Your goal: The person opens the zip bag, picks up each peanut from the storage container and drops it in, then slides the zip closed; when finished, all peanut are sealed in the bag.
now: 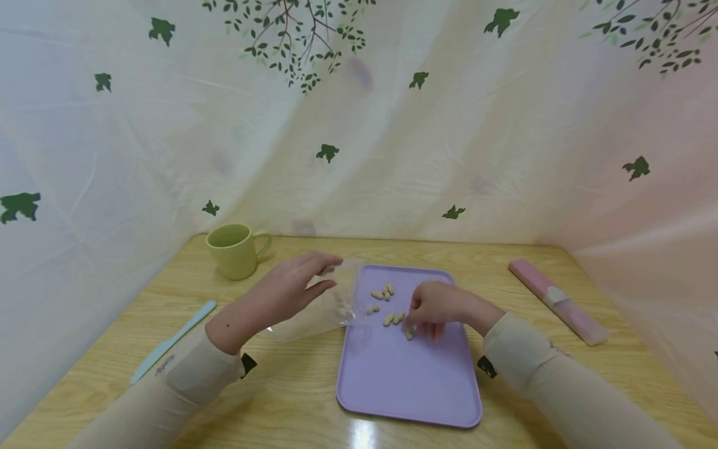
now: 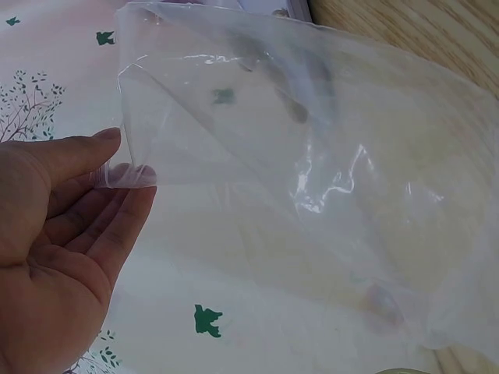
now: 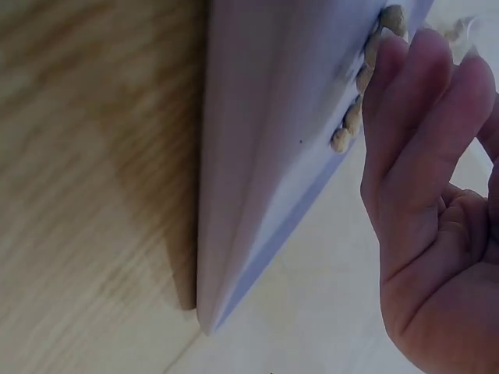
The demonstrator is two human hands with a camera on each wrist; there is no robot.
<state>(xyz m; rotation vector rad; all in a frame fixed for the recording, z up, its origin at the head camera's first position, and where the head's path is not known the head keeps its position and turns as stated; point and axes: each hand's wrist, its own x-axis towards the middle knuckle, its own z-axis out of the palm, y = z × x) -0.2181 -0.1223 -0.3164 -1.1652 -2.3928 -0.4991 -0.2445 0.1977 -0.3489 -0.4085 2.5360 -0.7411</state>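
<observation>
My left hand (image 1: 291, 287) pinches the rim of a clear plastic bag (image 2: 234, 241) between thumb and fingers, beside the tray's left edge. Darker shapes show dimly through the plastic in the left wrist view, too blurred to name. Several peanuts (image 1: 388, 319) lie on the upper half of a purple tray (image 1: 404, 380). Over them, my right hand (image 1: 440, 305) reaches down with bent fingers, its fingertips close to a peanut (image 1: 409, 334). In the right wrist view, the fingers cover part of the row of peanuts (image 3: 341, 140); whether they grip one is hidden.
A green mug (image 1: 232, 252) stands at the back left of the wooden table (image 1: 291, 386). Left of my left forearm lies a light blue knife-like utensil (image 1: 174, 340). A long pink case (image 1: 555, 300) lies on the right. A patterned curtain (image 1: 392, 156) hangs behind.
</observation>
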